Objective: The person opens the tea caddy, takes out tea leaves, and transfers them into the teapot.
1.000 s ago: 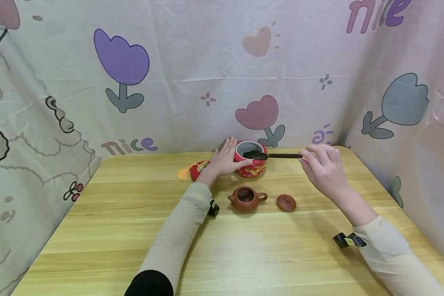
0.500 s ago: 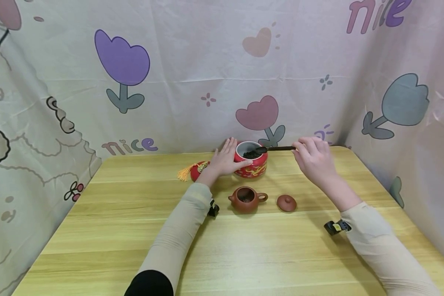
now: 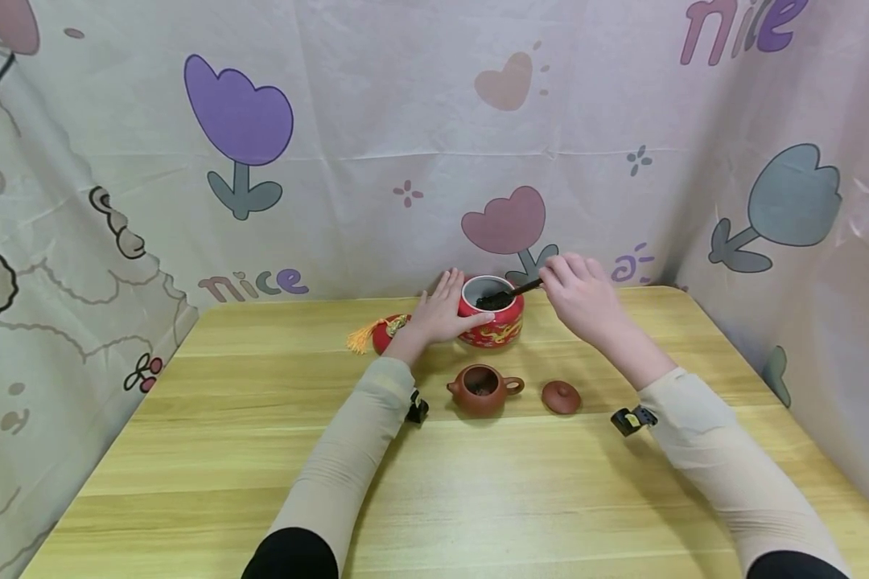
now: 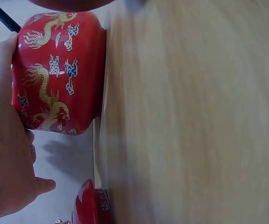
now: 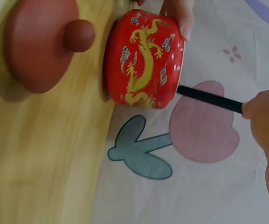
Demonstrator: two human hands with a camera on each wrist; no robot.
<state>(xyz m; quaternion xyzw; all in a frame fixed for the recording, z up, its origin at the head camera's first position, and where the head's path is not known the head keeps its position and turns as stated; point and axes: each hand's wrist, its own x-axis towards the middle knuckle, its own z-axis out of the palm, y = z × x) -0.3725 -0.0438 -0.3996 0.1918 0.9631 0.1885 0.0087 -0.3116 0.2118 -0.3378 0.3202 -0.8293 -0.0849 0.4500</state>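
Head view: pinching black scoop [image 3: 527, 287] by handle end in right-hand grip [image 3: 581, 299], scoop end inside red dragon jar [image 3: 501, 331], on dark loose contents [image 3: 487, 303]. Resting left-hand grip [image 3: 442, 315] against jar, thumb spread apart from straight fingers. Nearer on wooden surface [image 3: 478, 498]: uncovered brown teapot [image 3: 475, 405], with brown lid [image 3: 561, 397] beside handle.

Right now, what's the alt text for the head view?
The right hand holds a dark scoop in an open red jar, which the left hand touches. Nearer the camera sit an open brown teapot and a brown lid; a red tasselled lid lies at left.
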